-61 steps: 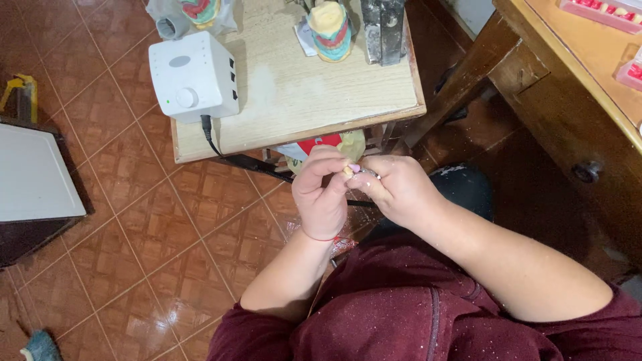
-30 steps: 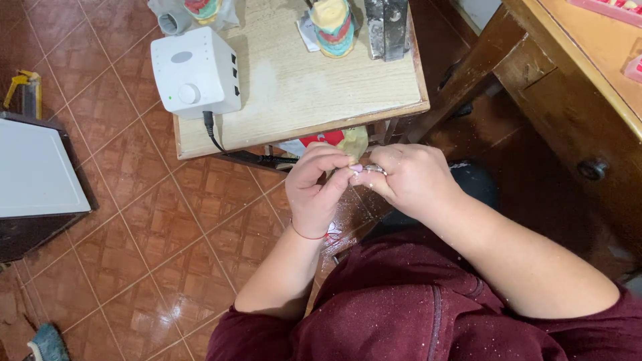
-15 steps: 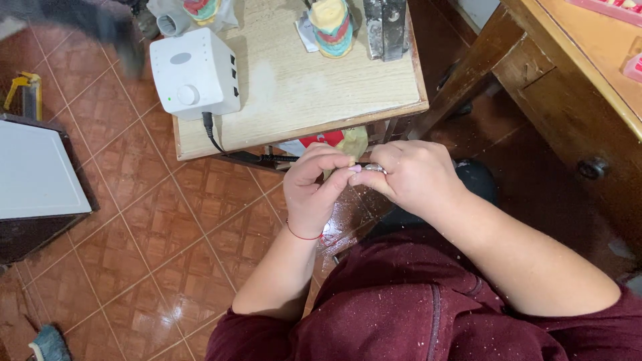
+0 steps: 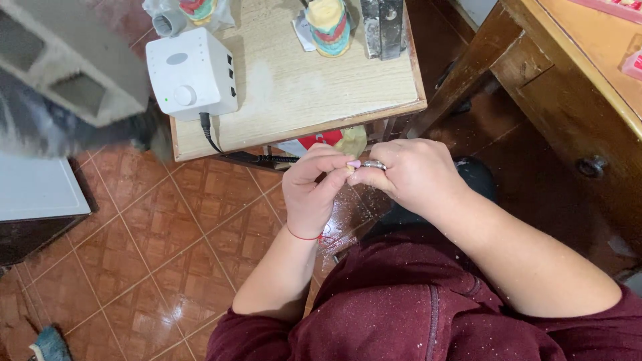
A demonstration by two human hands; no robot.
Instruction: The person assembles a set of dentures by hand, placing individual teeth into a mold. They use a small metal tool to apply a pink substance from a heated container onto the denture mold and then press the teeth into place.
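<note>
My left hand [image 4: 313,194], with a red thread around its wrist, and my right hand [image 4: 416,175] meet fingertip to fingertip above my lap, just below the table's front edge. Between the fingertips they pinch a small pale piece [image 4: 348,170]. It is mostly hidden by the fingers. A bit of silver metal [image 4: 374,164] shows at the fingers of my right hand; I cannot tell what it is. My dark red top [image 4: 401,307] is dusted with pale specks.
A small wooden table [image 4: 301,87] carries a white box-shaped device with a knob [image 4: 192,73] and a black cord, a striped pale figure [image 4: 329,25] and a metal block [image 4: 382,23]. A blurred grey blocky shape [image 4: 67,73] fills the upper left. A wooden cabinet [image 4: 568,100] stands right. The floor is red tile [image 4: 167,247].
My hands stay together with only small finger shifts. A blurred grey blocky shape has come into the upper left, covering part of the floor.
</note>
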